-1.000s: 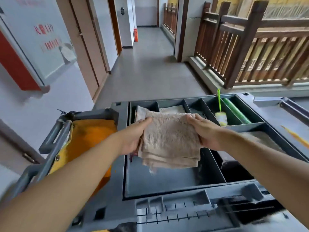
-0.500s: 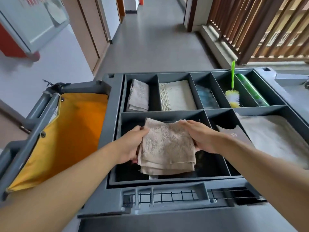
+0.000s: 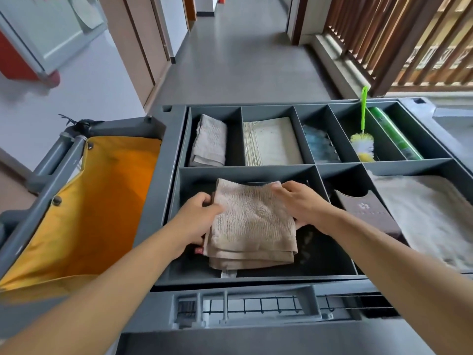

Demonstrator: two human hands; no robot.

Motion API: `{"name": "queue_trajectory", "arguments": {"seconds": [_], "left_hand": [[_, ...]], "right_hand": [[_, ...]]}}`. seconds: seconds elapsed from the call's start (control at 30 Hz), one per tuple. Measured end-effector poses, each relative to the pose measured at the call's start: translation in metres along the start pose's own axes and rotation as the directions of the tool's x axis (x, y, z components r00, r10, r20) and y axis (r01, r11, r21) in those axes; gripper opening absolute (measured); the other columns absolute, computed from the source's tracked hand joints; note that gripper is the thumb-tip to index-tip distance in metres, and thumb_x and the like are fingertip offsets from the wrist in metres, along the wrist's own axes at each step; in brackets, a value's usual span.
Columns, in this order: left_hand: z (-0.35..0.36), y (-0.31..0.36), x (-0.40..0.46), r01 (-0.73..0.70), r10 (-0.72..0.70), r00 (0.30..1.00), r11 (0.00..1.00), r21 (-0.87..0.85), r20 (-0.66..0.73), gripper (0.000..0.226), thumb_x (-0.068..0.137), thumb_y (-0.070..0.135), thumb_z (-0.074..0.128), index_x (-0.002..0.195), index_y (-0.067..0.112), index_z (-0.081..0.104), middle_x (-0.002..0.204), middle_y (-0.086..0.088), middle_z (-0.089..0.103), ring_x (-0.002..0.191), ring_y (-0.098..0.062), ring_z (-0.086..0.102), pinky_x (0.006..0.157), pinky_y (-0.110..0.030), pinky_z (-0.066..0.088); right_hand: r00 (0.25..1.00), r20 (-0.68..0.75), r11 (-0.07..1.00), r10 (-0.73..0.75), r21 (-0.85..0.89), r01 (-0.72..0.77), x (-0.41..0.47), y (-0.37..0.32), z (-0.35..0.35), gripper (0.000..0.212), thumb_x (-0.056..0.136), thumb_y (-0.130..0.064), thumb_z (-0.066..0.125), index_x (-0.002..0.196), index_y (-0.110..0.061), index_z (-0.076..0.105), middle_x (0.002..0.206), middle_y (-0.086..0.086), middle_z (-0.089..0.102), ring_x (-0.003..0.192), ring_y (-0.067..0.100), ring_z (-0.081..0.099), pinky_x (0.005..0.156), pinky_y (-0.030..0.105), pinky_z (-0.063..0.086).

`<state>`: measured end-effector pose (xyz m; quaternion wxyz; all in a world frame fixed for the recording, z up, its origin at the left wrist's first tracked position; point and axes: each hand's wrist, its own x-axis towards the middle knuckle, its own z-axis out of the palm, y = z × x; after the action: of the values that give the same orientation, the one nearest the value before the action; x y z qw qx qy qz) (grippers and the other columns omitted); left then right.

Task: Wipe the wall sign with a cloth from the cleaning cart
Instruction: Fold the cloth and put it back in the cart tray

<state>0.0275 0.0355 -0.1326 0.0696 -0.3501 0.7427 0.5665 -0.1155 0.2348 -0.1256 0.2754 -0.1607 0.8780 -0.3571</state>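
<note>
Cart fills the near half of the view, grey plastic, its top tray split into compartments, parked in a corridor with a pale wall on the left and a wooden railing far right. Up at the far left, on that wall, just the lower corner of the wall sign shows, framed in grey with red behind it. Hanging off the cart's left side, a yellow bag, mouth open. Near right compartment holds a big pale cloth lying flat, with a brown packet just to its left. And in the large near compartment, centre stage, the folded beige cloth, layers stacked, a small white tag at its near edge. Left hand grips its left edge, thumb on top and fingers curled under. Right hand grips the far right corner, fingers curled over the fold. Along the far row: a folded grey towel far left, a stack of white cloths next, something blue and crumpled, then a green-handled brush beside a green bottle lying down.
</note>
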Motion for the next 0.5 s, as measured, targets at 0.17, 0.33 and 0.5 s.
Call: {"name": "queue_trajectory", "arguments": {"seconds": [0.17, 0.33, 0.5], "left_hand": [[-0.005, 0.007, -0.001, -0.068, 0.114, 0.981, 0.960, 0.273, -0.157, 0.014, 0.090, 0.039, 0.055, 0.100, 0.028, 0.056, 0.097, 0.000, 0.065, 0.086, -0.018, 0.066, 0.069, -0.040, 0.061], [-0.009, 0.016, -0.010, -0.233, 0.370, 0.908, 0.834, 0.500, -0.195, 0.042, 0.090, 0.041, 0.055, 0.129, 0.028, 0.048, 0.125, 0.004, 0.055, 0.100, -0.012, 0.057, 0.082, -0.035, 0.050], [-0.026, 0.045, -0.023, -0.357, 0.496, 0.863, 0.729, 0.584, -0.092, 0.046, 0.093, 0.036, 0.054, 0.137, 0.025, 0.046, 0.136, -0.001, 0.050, 0.106, -0.013, 0.048, 0.088, -0.032, 0.042]], "right_hand": [[0.997, -0.063, 0.996, 0.035, -0.075, -0.040, 0.000, -0.009, -0.012, 0.046, 0.098, -0.042, 0.047, 0.078, -0.002, 0.058, 0.072, 0.010, 0.066, 0.057, 0.027, 0.072, 0.061, 0.045, 0.063], [0.970, -0.195, 0.890, -0.144, -0.454, 0.040, -0.009, -0.022, -0.010, 0.037, 0.092, -0.027, 0.051, 0.060, -0.010, 0.050, 0.065, 0.005, 0.058, 0.057, 0.024, 0.055, 0.049, 0.028, 0.040], [0.970, -0.061, 0.860, -0.237, -0.477, 0.181, -0.028, -0.047, -0.015, 0.030, 0.097, -0.034, 0.055, 0.117, -0.014, 0.065, 0.128, 0.008, 0.052, 0.105, 0.027, 0.060, 0.092, 0.040, 0.052]]}}
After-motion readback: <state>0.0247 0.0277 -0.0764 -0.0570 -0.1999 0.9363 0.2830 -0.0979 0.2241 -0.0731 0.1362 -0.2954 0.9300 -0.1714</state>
